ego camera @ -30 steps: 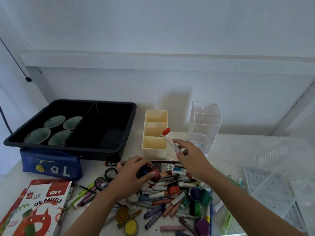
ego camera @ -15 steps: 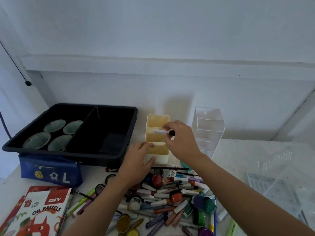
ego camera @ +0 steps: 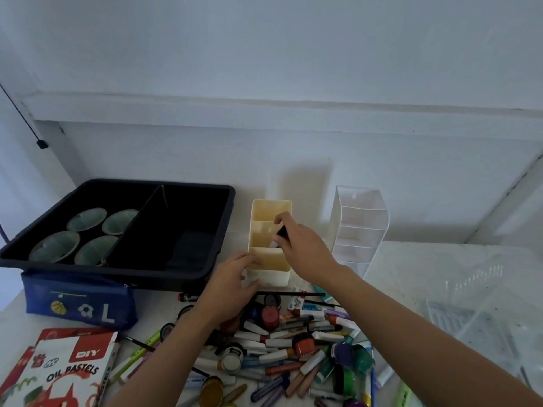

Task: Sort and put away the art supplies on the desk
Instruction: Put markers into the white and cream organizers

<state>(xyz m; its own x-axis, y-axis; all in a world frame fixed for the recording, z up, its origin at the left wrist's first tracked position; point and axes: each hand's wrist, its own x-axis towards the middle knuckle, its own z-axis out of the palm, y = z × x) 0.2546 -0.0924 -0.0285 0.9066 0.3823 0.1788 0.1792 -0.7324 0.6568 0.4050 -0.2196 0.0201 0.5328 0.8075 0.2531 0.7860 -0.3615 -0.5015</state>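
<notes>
Head view: just right of frame centre, my right hand (ego camera: 302,251) pinches a black-capped paint tube (ego camera: 278,237), tilted, over the middle compartment of the cream organiser (ego camera: 271,278). My left hand (ego camera: 232,279) lays fairly straight fingers against its near left corner, holding nothing. If I release the tube at this slant, I think it could catch the divider and flip out. Too hard a push from the left hand might slide or tip the light organiser. Either forearm could sweep the supply pile (ego camera: 293,348) in the lower centre.
</notes>
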